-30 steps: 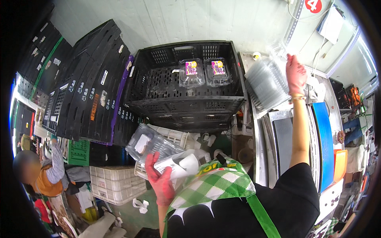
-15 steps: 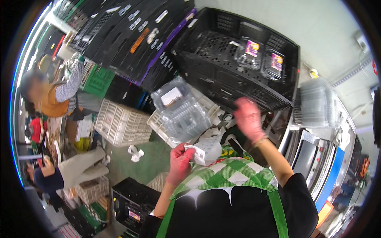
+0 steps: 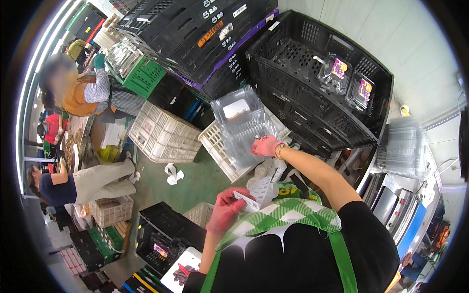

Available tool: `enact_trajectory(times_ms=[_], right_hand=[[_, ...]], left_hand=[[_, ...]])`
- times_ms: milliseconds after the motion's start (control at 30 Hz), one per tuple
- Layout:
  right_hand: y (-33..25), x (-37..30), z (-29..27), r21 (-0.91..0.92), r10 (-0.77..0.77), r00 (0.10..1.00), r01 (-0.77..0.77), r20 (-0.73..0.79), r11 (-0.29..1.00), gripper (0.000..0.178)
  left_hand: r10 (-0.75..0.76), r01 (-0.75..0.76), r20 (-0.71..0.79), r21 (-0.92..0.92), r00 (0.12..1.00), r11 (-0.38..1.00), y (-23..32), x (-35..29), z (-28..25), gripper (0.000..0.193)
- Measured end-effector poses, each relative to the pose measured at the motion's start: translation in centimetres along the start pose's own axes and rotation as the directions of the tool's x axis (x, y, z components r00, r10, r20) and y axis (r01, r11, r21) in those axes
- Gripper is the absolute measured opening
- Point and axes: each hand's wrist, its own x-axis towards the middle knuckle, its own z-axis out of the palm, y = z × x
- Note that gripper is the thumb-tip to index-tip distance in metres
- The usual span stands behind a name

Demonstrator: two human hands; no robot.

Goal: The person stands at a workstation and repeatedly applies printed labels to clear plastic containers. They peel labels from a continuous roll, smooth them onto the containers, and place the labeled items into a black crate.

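Note:
In a red glove, my left hand (image 3: 227,210) pinches the end of a strip of white printed labels (image 3: 247,201) in front of my apron. More of the strip lies just beyond it, against my front. My right hand (image 3: 266,146), in a pinkish glove, reaches forward to the near right edge of a stack of clear plastic containers (image 3: 239,129). Its fingers are curled onto the edge, and the fingertips are partly hidden. A white plastic crate (image 3: 213,146) carries the stack. One pale card (image 3: 236,109) shows in the far container.
Black crates (image 3: 317,110) stand beyond, the top one holding two labelled clear packs (image 3: 335,73). Another white crate (image 3: 161,134) is on the left. More nested clear containers (image 3: 403,146) stand beside a machine (image 3: 391,195) at right. Two people work at far left. Crumpled paper (image 3: 173,174) lies on the green floor.
My right hand has moved left, from over the floor by the black crates onto the container stack. The left hand keeps the labels, slightly lower. The whole view has shifted.

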Motion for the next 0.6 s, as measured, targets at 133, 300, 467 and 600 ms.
enact_trajectory(times_ms=[133,300,467,600], right_hand=[[-0.4,-0.2,1.0,0.175,0.037,0.959,0.014,-0.281,0.984,0.030],[-2.6,-5.7,-9.3,-0.072,-0.229,0.555,0.290,-0.800,0.954,0.013],[-5.2,-17.7,-23.1,0.666,0.231,0.879,0.123,-0.417,0.736,0.031],[-4.1,-21.9,-24.2,0.703,0.328,0.882,0.005,-0.339,0.711,0.024]], left_hand=[[0.106,-0.109,0.035,0.124,0.994,0.986,-0.1,0.6,-0.5,0.016],[0.184,-0.124,-0.203,0.276,0.962,0.953,0.4,3.1,-0.2,0.015],[0.354,-0.271,-0.167,0.381,0.920,0.884,3.0,6.2,3.4,0.015],[0.418,-0.390,-0.014,0.333,0.908,0.858,3.2,8.1,7.9,0.015]])
